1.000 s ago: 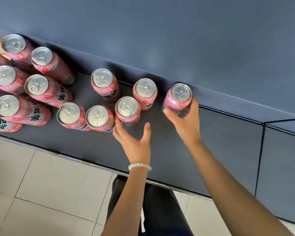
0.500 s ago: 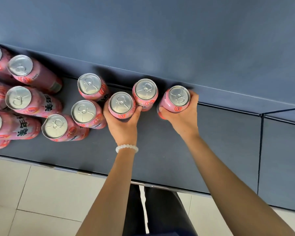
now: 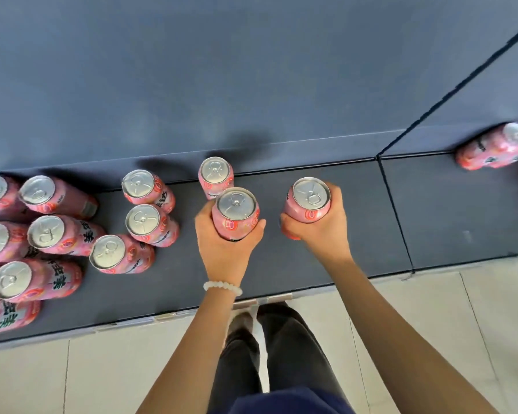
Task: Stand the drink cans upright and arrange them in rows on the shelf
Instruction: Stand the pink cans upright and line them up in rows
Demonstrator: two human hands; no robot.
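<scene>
Your left hand [image 3: 226, 239] is wrapped round a can [image 3: 236, 213] from the near side, thumb on one flank and fingers on the other, which makes sense since it keeps the can vertical and leaves the lid free so you can see where you're putting it. Your right hand [image 3: 317, 228] does the same with a second can [image 3: 308, 204], fingers curled round the body low down, lid up. Can't quite tell whether either one is lifted or has its base on the shelf [image 3: 326, 255], so I'd guess you're mid carry or slide. Right behind the left-hand can there's a back can [image 3: 216, 177] standing close to the rear wall [image 3: 251, 70], and yours sits just in front of it, looks like you're starting a front-to-back row there. The right-hand can is off to the side with a gap between, probably the start of the next row. Over on the left a loose cluster [image 3: 72, 222] of cans is standing but bunched with no clear lines, so that's your remaining work. Far right, past the divider [image 3: 396, 216], more cans [image 3: 497, 147] show at the edge, blurred, and I can't tell if they're upright. White bead bracelet [image 3: 222, 287] on your left wrist, clear of everything.
</scene>
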